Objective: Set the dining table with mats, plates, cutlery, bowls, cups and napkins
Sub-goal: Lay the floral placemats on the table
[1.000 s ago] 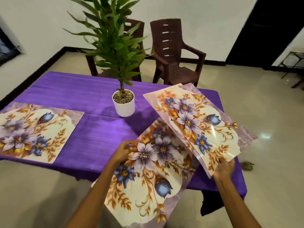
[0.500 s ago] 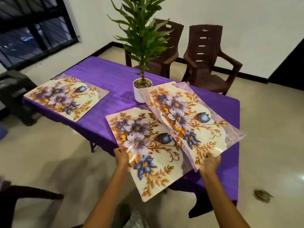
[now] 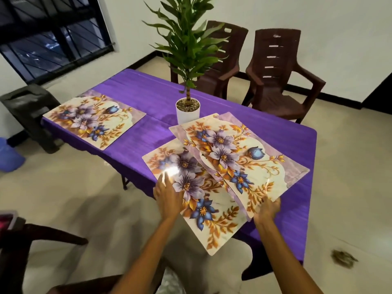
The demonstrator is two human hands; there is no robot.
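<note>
Mats (image 3: pixel 244 158), glossy cream with purple-blue flowers: right hand (image 3: pixel 267 210) grip holds them, left hand (image 3: pixel 167 195) flat.

I'm standing in a home dining room: my desk (image 3: pixel 135 90) wears a purple cloth and carries floral mats (image 3: pixel 93 118) and a potted plant (image 3: pixel 187 111). Brown plastic chairs (image 3: pixel 275 77) wait on its far side. The floor (image 3: pixel 63 187) is glossy pale tile, the walls (image 3: pixel 328 28) plain white, with a barred window (image 3: pixel 53 35) at the left.
</note>
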